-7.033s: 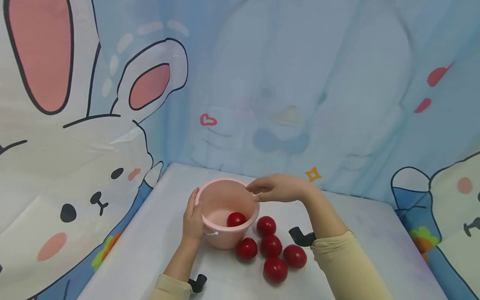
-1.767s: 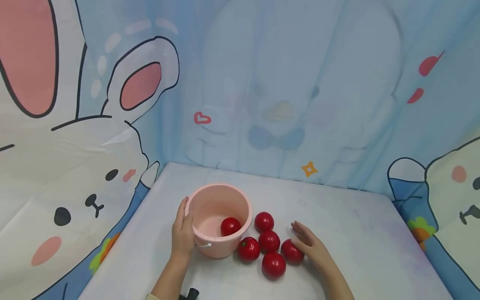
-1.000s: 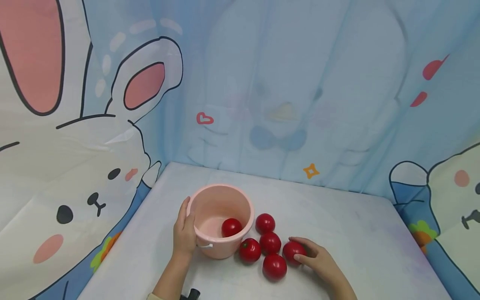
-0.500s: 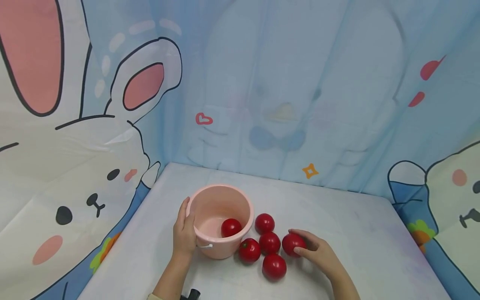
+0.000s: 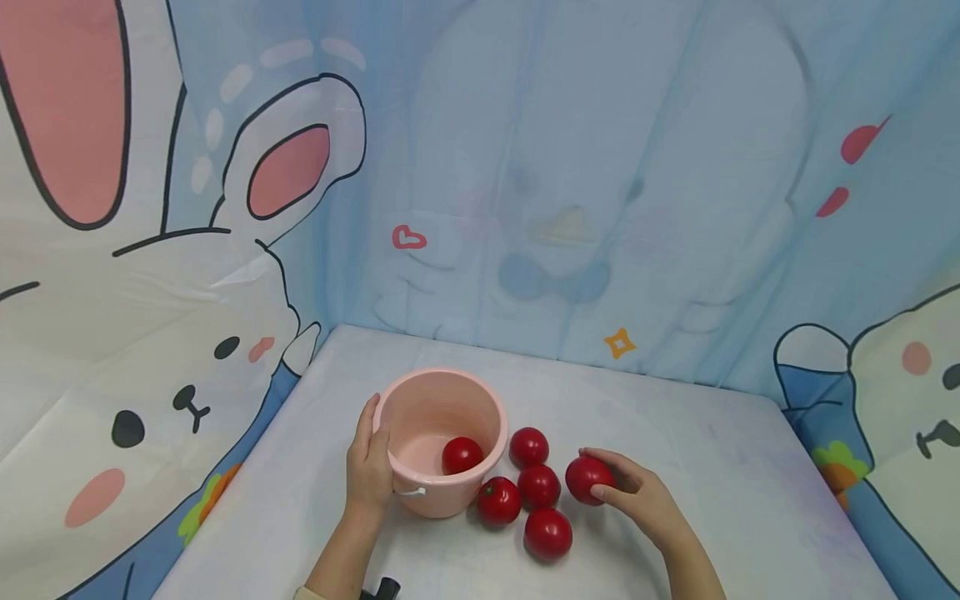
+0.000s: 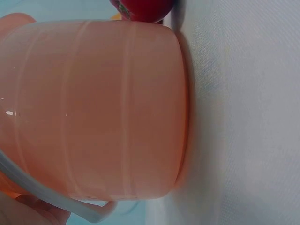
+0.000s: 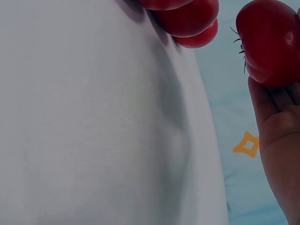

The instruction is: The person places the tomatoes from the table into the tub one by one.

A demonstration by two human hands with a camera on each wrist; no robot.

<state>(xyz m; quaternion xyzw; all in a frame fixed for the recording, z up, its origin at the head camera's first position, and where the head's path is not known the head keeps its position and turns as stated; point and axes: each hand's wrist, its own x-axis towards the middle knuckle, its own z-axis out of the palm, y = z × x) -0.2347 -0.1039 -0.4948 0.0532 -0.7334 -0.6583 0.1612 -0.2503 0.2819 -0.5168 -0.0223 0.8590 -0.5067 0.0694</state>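
Observation:
My left hand (image 5: 369,473) holds the left side of a pink bucket (image 5: 444,498) near its rim, and the bucket stands on the table. One red tomato (image 5: 462,455) lies inside the bucket. In my right hand (image 5: 647,505) is another tomato (image 5: 588,480), gripped between thumb and fingers and raised off the table. The right wrist view shows this held tomato (image 7: 269,44) with its thin green stem leaves. In the left wrist view, the bucket's wall (image 6: 98,108) and its pale handle (image 6: 56,199) fill much of the picture.
Several more tomatoes (image 5: 539,487) sit on the white tabletop (image 5: 675,433), grouped between the bucket and my right hand. The nearest tomato (image 5: 498,502) is close against the bucket. A cartoon-printed curtain (image 5: 465,167) rises behind and beside the table.
My right hand has come down from over the bucket, taken hold of the rightmost tomato and lifted it. The bucket has shifted slightly nearer, with my left hand still on it.

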